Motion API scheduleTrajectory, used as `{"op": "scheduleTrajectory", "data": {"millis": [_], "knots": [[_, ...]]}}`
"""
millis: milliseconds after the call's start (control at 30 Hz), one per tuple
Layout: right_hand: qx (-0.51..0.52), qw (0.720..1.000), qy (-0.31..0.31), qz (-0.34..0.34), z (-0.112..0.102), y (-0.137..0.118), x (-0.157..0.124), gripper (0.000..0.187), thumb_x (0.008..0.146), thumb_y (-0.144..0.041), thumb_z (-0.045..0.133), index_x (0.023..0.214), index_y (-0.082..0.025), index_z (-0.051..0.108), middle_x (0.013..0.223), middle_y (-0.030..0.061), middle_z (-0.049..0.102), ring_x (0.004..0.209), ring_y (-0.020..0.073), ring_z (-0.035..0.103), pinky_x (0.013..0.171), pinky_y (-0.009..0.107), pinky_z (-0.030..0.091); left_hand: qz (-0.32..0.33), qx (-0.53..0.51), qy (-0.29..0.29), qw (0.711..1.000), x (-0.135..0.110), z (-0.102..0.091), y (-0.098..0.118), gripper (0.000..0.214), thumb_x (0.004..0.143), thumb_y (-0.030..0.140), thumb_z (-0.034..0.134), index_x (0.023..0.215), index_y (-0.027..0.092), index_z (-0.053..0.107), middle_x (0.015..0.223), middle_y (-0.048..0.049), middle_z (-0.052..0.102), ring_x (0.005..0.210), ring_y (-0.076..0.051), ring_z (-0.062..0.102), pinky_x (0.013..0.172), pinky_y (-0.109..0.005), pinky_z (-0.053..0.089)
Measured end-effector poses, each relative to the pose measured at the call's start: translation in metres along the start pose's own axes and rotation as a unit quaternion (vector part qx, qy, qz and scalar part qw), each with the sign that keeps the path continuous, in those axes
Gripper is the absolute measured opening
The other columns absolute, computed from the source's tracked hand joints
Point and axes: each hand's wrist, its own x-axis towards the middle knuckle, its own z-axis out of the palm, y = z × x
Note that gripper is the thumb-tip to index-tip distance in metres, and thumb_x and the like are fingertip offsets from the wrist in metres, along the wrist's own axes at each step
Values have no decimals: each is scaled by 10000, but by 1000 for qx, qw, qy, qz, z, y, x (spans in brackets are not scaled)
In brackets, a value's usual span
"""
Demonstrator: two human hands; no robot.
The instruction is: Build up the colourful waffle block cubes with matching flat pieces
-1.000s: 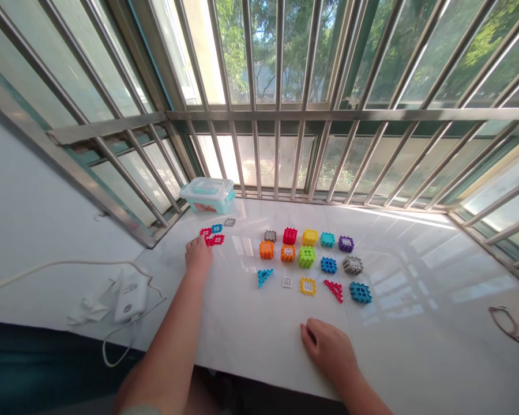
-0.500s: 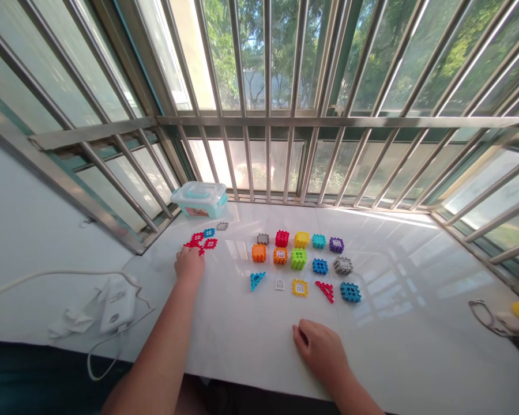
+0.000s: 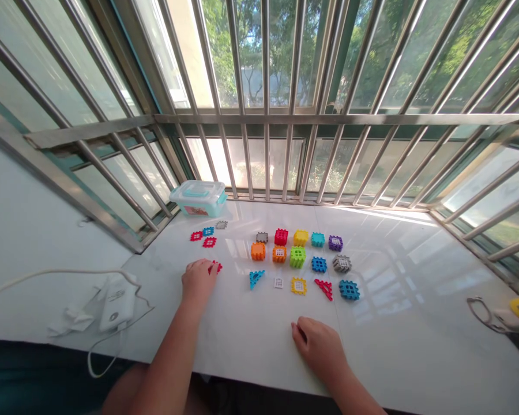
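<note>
while left hand [image 3: 198, 281] grips red tile [image 3: 216, 267], right hand [image 3: 318, 346] lies open, plastic box [image 3: 198, 199] beyond

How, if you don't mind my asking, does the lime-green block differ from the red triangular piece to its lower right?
The lime-green block is a chunky, square-sided cube, while the red triangular piece is a thin, flat triangle. The block stands up from the surface; the piece lies flat. Both are plastic with lattice openings.

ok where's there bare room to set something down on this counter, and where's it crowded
Bare white counter lies between the blue lattice tile and the wire-rimmed glasses, and between the left hand and right hand, below the small white tile. It's crowded around the green cube and the red flat pieces.
</note>
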Motion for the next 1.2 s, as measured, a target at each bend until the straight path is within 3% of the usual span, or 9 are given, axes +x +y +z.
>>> {"op": "scheduleTrajectory", "data": {"millis": [200,300,433,567,733,800,1033,1200], "knots": [[-9,1000,-5,-1,0,0,0,353,1071,-354,463,742,-233,506,678,-17,649,601,154,599,605,331,195,86,-68,-76,991,-5,10,2,290,941,302,626,1134,331,840,1225,-80,678,1076,-259,637,976,-369,502],[-12,1000,-8,0,0,0,0,353,1072,-351,465,743,-232,501,680,-19,648,604,153,601,608,336,193,118,-85,-72,987,-8,11,5,335,957,297,604,1212,324,820,1210,-93,628,1070,-243,631,1020,-362,495],[-14,1000,-9,1,1,1,0,354,1074,-352,473,742,-230,499,681,-23,643,604,149,597,612,341,189,101,-57,-64,991,-11,6,12,352,970,315,607,1265,358,794,1292,-105,580,1094,-265,607,979,-376,504],[-14,1000,-7,0,3,1,-1,351,1075,-344,482,746,-227,510,686,-26,642,610,141,595,619,338,200,87,20,-98,991,-11,-2,17,422,1016,351,542,1403,426,692,1340,-99,572,1110,-283,589,910,-391,501],[-17,1000,-4,0,3,1,-2,352,1075,-344,490,745,-223,512,685,-26,640,609,136,590,621,337,201,108,18,-111,988,-5,-7,13,580,1025,358,505,1603,348,473,1399,-121,615,1187,-312,585,966,-428,483],[-16,1000,-5,0,2,1,-2,351,1075,-342,489,746,-224,510,684,-27,640,608,137,590,620,337,201,109,3,-105,988,-2,-7,8,604,1007,345,516,1607,312,459,1422,-120,634,1204,-324,589,984,-443,480],[-16,1000,-7,2,2,0,-2,348,1074,-341,492,747,-224,509,685,-26,643,611,139,595,616,339,197,73,-5,-34,997,7,-1,-14,554,881,147,526,1408,264,648,1364,-96,710,1310,-336,562,1082,-483,434],[-18,1000,-9,3,3,1,-1,352,1076,-348,486,746,-225,497,685,-26,638,616,142,594,618,341,192,155,-56,-32,986,3,10,-15,514,913,236,574,1421,289,634,1509,-70,632,1445,-340,479,1220,-529,287]]}}
